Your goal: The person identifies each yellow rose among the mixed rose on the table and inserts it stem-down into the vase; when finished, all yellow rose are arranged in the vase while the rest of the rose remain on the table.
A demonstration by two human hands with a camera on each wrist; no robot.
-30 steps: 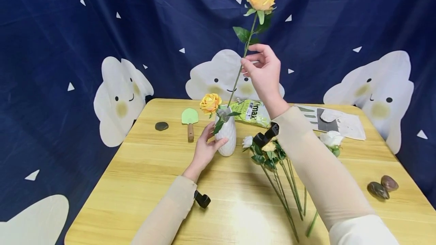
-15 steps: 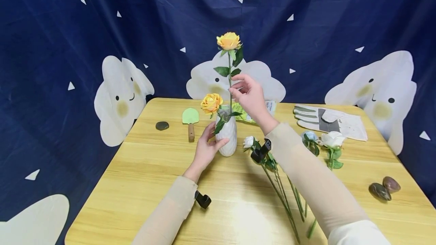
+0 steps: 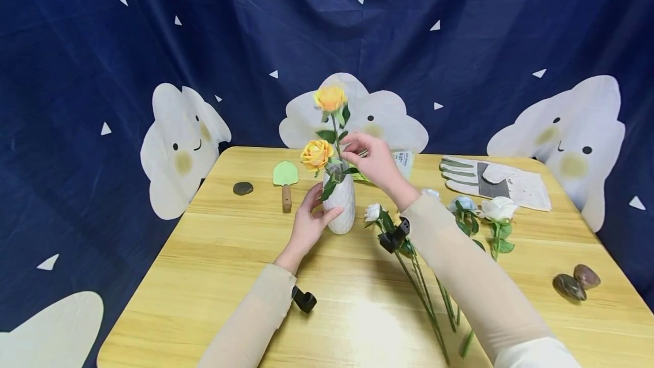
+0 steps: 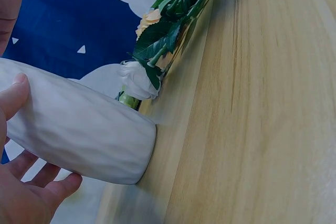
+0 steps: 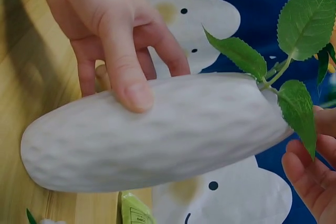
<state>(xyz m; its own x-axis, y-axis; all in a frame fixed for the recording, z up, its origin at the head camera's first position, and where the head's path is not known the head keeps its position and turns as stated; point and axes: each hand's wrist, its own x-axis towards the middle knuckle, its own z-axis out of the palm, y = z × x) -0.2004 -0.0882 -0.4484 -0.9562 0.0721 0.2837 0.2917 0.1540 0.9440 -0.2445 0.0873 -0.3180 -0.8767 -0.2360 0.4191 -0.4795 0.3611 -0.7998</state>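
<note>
- Standing upright in the white vase, near the middle of the tabletop toward its far edge: a tall yellow rose, head blurred, above a shorter yellow rose at the vase mouth.
- Pinching the tall rose's stem just above the vase mouth: right hand, thumb and fingertips closing on it among the leaves.
- Gripping the vase from its left side: left hand, thumb and fingers curling round the textured body, seen close in both wrist views.
- Lying just right of the vase, stems pointing toward the near edge: a bundle of white roses, partly hidden by the right sleeve.
- Lying a little further right: another white rose.
- Resting near the far right corner: a white and grey glove.
- Showing behind the right hand at the far edge: a green packet.
- Sitting left of the vase toward the far left corner: a green trowel and a dark stone.
- Sitting near the right edge: two brown stones.
</note>
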